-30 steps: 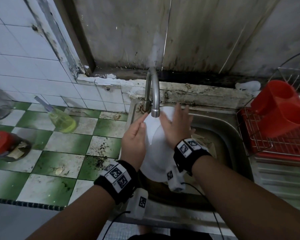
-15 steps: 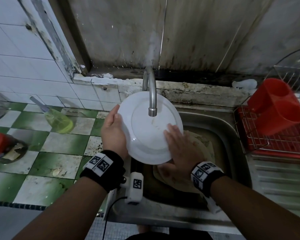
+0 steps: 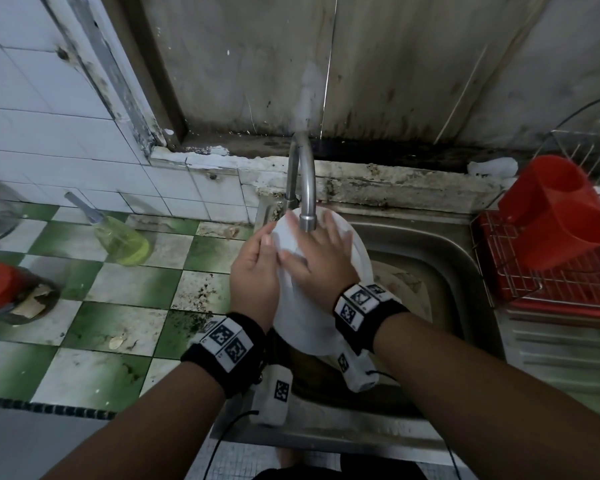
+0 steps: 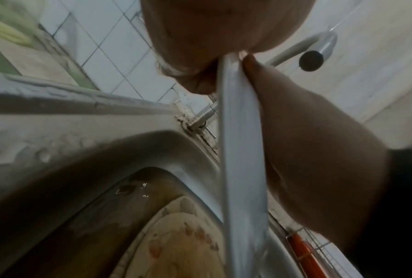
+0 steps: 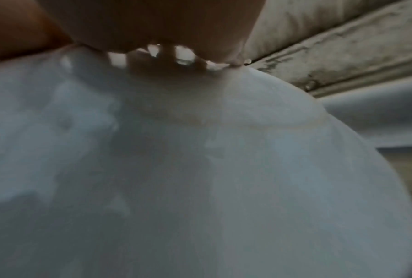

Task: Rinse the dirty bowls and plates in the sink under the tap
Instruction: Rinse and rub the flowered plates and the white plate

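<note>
one steel sink (image 3: 458,261), one patterned plate (image 4: 176,244) lying in its basin. one white plate (image 3: 302,327) held on edge under the one tap (image 3: 305,202). two hands: left hand (image 3: 253,275) grips its rim, right hand (image 3: 321,261) lies flat, fingers spread, on its face.

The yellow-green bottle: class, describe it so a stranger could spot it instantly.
Start at the steel sink and look left across the green-and-white checked counter. By the white wall tiles stands the yellow-green bottle, the only translucent yellow-green thing there, unlike the red-lidded jar.
</note>
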